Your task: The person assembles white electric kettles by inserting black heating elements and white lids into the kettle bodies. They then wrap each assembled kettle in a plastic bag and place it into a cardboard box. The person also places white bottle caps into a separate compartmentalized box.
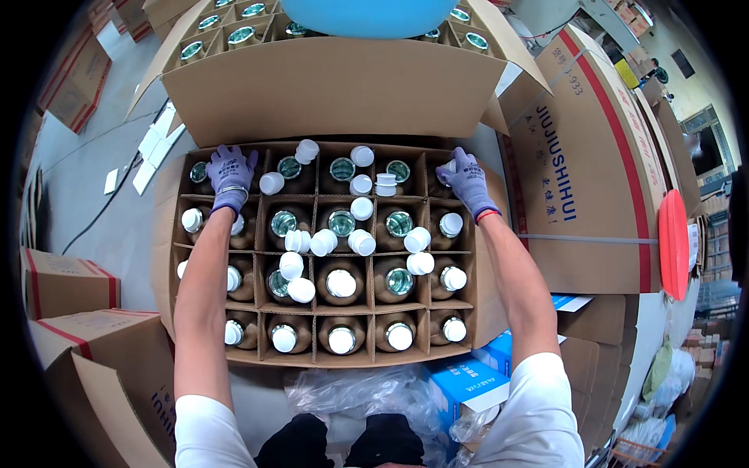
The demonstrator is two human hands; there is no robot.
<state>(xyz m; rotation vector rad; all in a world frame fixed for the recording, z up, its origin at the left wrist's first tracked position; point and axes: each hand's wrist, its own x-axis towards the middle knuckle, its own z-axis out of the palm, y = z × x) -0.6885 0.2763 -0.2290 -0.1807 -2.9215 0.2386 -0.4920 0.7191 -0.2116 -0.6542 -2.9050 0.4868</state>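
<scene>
Brown bottles fill the divided carton, loose white caps on top, while my left hand and right hand close on back-corner bottles; capping looks underway, needing caps pressed on next.

Warehouse/packing area: stacked cartons, divided bottle crate.

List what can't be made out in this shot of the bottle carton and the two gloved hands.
- Head view: what the left hand presses on in the far-left cell; the glove covers it.
- Head view: the bottle under the right hand; only a bit of white shows by the fingers.
- Head view: the blue round thing, cut off by the top edge.
- Head view: bottle contents in the divided carton; cell walls hide the bodies.
</scene>
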